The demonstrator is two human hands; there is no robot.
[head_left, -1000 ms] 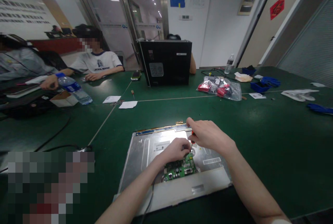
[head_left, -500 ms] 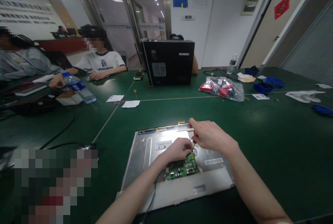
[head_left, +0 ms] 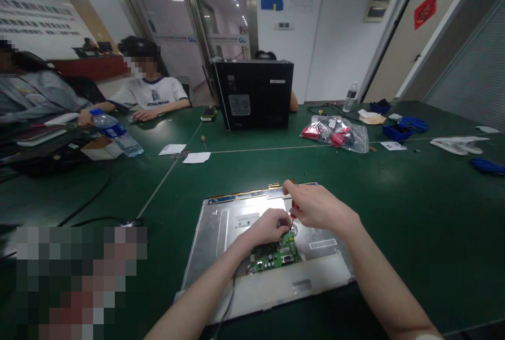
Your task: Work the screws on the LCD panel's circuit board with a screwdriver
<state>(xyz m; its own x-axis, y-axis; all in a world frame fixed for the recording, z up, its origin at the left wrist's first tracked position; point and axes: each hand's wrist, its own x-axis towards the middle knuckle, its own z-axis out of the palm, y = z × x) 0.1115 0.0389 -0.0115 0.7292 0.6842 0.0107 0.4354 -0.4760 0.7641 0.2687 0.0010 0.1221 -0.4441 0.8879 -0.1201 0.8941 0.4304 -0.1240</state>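
A silver metal display panel (head_left: 213, 240) lies back side up on the table, with a green circuit board (head_left: 282, 256) on its middle. My right hand (head_left: 321, 206) is closed round the red-and-black handle of a screwdriver (head_left: 294, 212), whose shaft points down at the board's upper edge. Beside the screwdriver tip, my left hand (head_left: 272, 226) rests over the board with its fingers pinched together. What those fingers hold, if anything, is hidden. A thin black cable (head_left: 232, 292) runs from the board toward the table's near edge.
A black computer case (head_left: 256, 95) stands across the green table. Right of it lie a plastic bag of red items (head_left: 331, 132) and a blue tray (head_left: 396, 132). A water bottle (head_left: 118, 133) leans on a small box (head_left: 101, 149) at left. Co-workers sit at the far left.
The view has shifted slightly. Both hands stay at the same place on the board, and the screwdriver remains in my right hand.
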